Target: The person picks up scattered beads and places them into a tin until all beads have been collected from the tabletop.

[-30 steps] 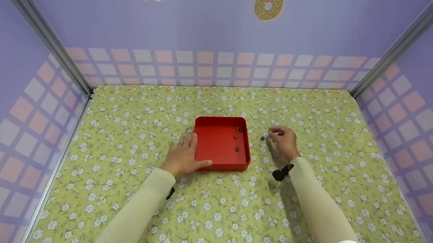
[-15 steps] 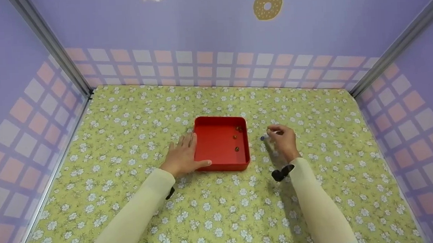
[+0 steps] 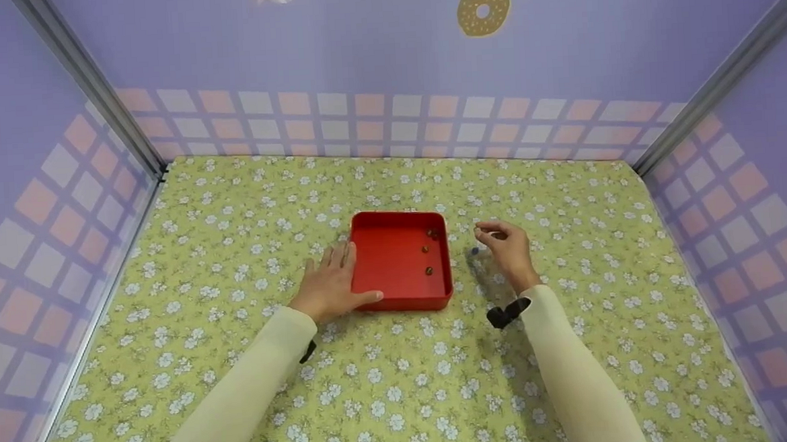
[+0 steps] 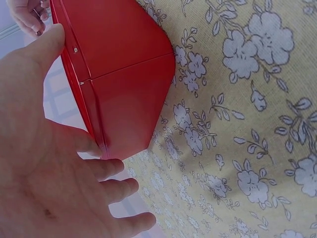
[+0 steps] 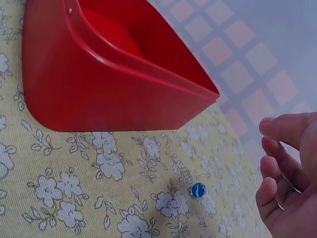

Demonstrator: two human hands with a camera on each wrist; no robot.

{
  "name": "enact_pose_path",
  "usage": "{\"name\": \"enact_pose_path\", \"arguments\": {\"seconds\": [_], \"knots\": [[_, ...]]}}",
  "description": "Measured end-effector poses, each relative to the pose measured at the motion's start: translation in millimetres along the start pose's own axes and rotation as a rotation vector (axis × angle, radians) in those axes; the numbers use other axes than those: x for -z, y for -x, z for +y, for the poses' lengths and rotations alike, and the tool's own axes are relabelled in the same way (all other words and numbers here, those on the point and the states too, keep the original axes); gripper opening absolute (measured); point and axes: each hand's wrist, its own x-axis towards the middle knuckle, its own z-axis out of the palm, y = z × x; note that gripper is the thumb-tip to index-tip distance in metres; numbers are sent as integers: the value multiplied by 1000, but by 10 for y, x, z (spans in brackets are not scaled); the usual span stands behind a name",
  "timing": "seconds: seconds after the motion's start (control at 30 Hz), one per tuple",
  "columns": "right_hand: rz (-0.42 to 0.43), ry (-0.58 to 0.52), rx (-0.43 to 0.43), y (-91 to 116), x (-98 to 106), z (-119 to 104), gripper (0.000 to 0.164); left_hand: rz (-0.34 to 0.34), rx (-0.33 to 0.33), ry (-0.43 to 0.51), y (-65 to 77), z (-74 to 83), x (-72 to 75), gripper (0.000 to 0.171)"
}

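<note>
My left hand [image 3: 330, 288] lies spread along the left side of a square red box [image 3: 399, 261], its thumb over the front rim. In the left wrist view its fingers are straight and touch the box wall. My right hand [image 3: 511, 252] is raised above the cloth to the right of the box, thumb and forefinger brought together. A small dark spot [image 4: 38, 33] at its fingertips looks like a marble, mostly hidden by the fingers. Below that hand, a blue marble [image 5: 197, 190] with a white swirl rests on the cloth. Several brown marbles [image 3: 428, 271] lie along the box's right side.
A yellow-green flowered cloth [image 3: 388, 376] covers the table. Purple walls with pink and white squares [image 3: 368, 124] enclose it at the back and both sides, with grey metal posts [image 3: 694, 107] at the corners.
My right hand has risen and moved left, closer to the box. The left hand, the box, its marbles and the blue marble have stayed in place.
</note>
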Motion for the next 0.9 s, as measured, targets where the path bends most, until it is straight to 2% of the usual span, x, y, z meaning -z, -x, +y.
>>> {"name": "enact_pose_path", "arguments": {"seconds": [0.13, 0.57, 0.9], "knots": [[-5, 2, 16, 7, -12, -33, 32, 2, 1, 7, 5, 5, 2, 109], [9, 40, 63, 20, -72, -95, 28, -4, -3, 15, 10, 2, 14, 111], [-13, 55, 67, 35, -133, -157, 27, -10, -8, -2, -5, -13, -4, 111]]}}
